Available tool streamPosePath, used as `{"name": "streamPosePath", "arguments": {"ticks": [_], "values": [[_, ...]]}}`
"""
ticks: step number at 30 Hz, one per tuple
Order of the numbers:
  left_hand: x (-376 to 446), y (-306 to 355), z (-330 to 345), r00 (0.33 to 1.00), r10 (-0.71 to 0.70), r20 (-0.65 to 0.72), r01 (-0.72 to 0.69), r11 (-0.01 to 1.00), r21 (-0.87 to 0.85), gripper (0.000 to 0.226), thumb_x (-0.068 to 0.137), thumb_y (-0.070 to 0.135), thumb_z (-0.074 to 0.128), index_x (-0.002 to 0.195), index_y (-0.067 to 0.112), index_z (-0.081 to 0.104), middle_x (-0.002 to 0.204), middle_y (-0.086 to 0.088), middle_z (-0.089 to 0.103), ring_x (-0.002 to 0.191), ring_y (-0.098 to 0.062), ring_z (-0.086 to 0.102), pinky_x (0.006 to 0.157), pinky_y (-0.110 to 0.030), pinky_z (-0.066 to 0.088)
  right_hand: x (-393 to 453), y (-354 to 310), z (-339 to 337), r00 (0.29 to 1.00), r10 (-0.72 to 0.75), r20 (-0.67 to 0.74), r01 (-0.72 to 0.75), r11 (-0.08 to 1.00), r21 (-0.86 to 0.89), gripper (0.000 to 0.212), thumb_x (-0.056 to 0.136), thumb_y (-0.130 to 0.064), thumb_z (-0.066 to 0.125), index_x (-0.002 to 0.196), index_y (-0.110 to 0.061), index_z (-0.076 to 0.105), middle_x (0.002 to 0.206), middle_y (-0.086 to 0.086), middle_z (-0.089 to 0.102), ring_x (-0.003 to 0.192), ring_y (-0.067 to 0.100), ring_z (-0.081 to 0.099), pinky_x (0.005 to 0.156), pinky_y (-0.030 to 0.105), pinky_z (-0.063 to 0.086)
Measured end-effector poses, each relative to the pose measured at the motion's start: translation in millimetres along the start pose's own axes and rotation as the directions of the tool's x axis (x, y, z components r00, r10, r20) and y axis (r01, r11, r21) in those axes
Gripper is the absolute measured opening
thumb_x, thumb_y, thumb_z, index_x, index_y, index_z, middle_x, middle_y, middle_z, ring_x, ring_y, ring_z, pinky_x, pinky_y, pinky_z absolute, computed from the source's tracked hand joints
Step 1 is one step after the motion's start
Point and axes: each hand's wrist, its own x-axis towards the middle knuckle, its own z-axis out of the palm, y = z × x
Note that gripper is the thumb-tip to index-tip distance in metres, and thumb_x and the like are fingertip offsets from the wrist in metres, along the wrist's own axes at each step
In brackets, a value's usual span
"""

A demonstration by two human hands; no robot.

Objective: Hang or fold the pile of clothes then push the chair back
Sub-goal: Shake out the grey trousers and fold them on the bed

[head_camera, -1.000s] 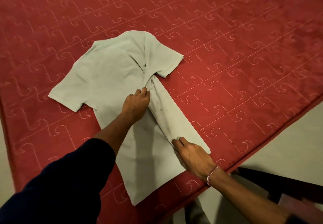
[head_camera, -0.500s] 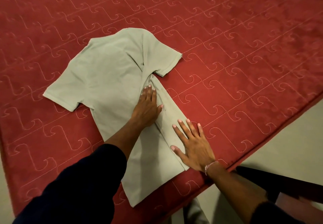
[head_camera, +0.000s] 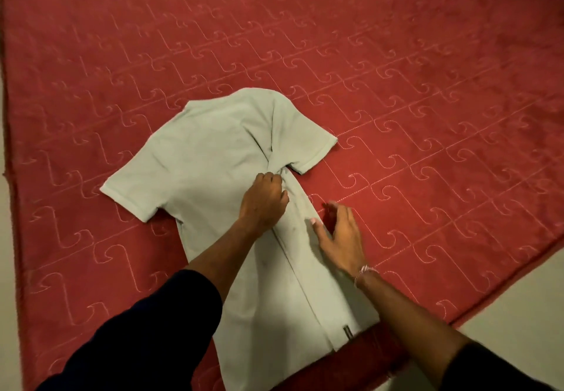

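The left hand has its fingers curled and pinches a bunch of the shirt right under the sleeve at 2 o'clock. The right hand is open, fingers spread and a bit blurry. It is at the right edge of the shirt, but I cannot tell if it touches the cloth.

The shirt is pale grey-green and lies flat on a red blanket with curly stitched lines. Its neck points to 12 o'clock and its bottom to 6 o'clock. The right side is folded in over the middle, making a long straight fold. One sleeve sticks out at 9 o'clock. A thin bracelet is on the right wrist.
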Motion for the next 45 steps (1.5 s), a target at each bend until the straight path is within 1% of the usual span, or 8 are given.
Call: {"name": "streamPosePath", "arguments": {"ticks": [10, 17, 20, 25, 31, 37, 41, 45], "values": [[74.3, -38.5, -3.1, 0.942, -0.333, 0.041, 0.313, 0.830, -0.461, 0.016, 0.093, 0.008, 0.057, 0.106, 0.000, 0.063, 0.102, -0.015, 0.067, 0.091, -0.028, 0.063, 0.078, -0.032, 0.046, 187.2, -61.0, 18.4, 0.797, 0.570, 0.199, -0.562, 0.579, 0.591, 0.033, 0.072, -0.032, 0.088, 0.086, -0.007, 0.072, 0.082, 0.005, 0.073, 0.071, 0.021, 0.064, 0.066, 0.034, 0.053], [104.6, -47.3, -47.3, 0.696, -0.535, 0.479, 0.610, 0.087, -0.788, 0.056, 0.103, 0.057, 0.037, 0.107, 0.008, 0.064, 0.087, -0.013, 0.071, 0.076, -0.026, 0.070, 0.073, -0.044, 0.062, 192.3, -127.1, 31.4, 0.996, -0.019, -0.086, 0.058, 0.874, 0.483, 0.012, 0.087, -0.024, 0.072, 0.084, -0.019, 0.061, 0.094, 0.009, 0.061, 0.080, 0.014, 0.053, 0.070, 0.019, 0.044], [105.2, -68.5, -71.2, 0.666, -0.474, 0.576, 0.511, -0.273, -0.815, 0.076, 0.092, 0.078, 0.026, 0.100, 0.019, 0.073, 0.086, -0.005, 0.072, 0.078, -0.020, 0.068, 0.069, -0.033, 0.053, 185.5, -156.8, 51.9, 0.903, -0.414, 0.109, 0.368, 0.880, 0.300, 0.017, 0.092, -0.028, 0.069, 0.106, -0.019, 0.068, 0.118, 0.004, 0.061, 0.105, 0.014, 0.058, 0.090, 0.019, 0.048], [84.6, -117.9, -84.7, 0.639, -0.516, 0.570, 0.356, -0.459, -0.814, 0.077, 0.094, 0.075, 0.026, 0.113, 0.014, 0.070, 0.112, -0.011, 0.073, 0.094, -0.026, 0.072, 0.075, -0.035, 0.059, 168.7, -157.6, 88.9, 0.739, -0.543, 0.400, 0.489, 0.840, 0.237, 0.036, 0.103, -0.033, 0.052, 0.135, -0.020, 0.060, 0.156, 0.004, 0.043, 0.143, 0.020, 0.039, 0.118, 0.035, 0.033], [80.9, -155.9, -53.3, 0.323, -0.934, 0.155, 0.662, 0.106, -0.742, 0.062, 0.078, 0.061, 0.069, 0.108, 0.007, 0.061, 0.107, -0.014, 0.069, 0.096, -0.031, 0.065, 0.087, -0.045, 0.056, 171.4, -112.9, 80.5, 0.933, -0.358, 0.047, 0.358, 0.934, 0.008, 0.028, 0.095, -0.013, 0.059, 0.123, -0.015, 0.057, 0.128, 0.004, 0.055, 0.115, 0.020, 0.049, 0.091, 0.029, 0.046], [153.5, -116.8, -47.3, 0.701, -0.667, -0.253, 0.626, 0.745, -0.228, 0.055, 0.083, 0.052, 0.066, 0.122, 0.013, 0.061, 0.131, -0.011, 0.052, 0.124, -0.029, 0.044, 0.100, -0.041, 0.043, 215.6, -88.8, 59.4, 0.985, 0.103, 0.136, -0.136, 0.958, 0.254, 0.015, 0.090, -0.021, 0.071, 0.105, -0.017, 0.068, 0.090, -0.004, 0.071, 0.081, 0.011, 0.066, 0.085, 0.041, 0.057], [207.8, -101.4, -43.5, 0.895, -0.439, -0.081, 0.415, 0.885, -0.211, 0.047, 0.088, 0.042, 0.068, 0.124, 0.013, 0.060, 0.123, -0.010, 0.060, 0.118, -0.027, 0.051, 0.094, -0.042, 0.047, 240.2, -90.6, 56.6, 0.910, 0.219, 0.352, -0.342, 0.877, 0.339, 0.018, 0.081, -0.023, 0.084, 0.095, -0.018, 0.075, 0.085, -0.001, 0.075, 0.082, 0.014, 0.070, 0.084, 0.037, 0.060], [246.5, -101.8, -40.1, 0.885, -0.463, 0.055, 0.465, 0.868, -0.174, 0.048, 0.084, 0.051, 0.072, 0.109, 0.011, 0.062, 0.104, -0.007, 0.067, 0.096, -0.026, 0.061, 0.080, -0.043, 0.053, 250.3, -93.8, 40.7, 0.820, 0.163, 0.549, -0.375, 0.877, 0.299, 0.030, 0.078, -0.022, 0.086, 0.105, -0.010, 0.077, 0.090, -0.003, 0.077, 0.081, 0.004, 0.072, 0.080, 0.022, 0.059]]}}
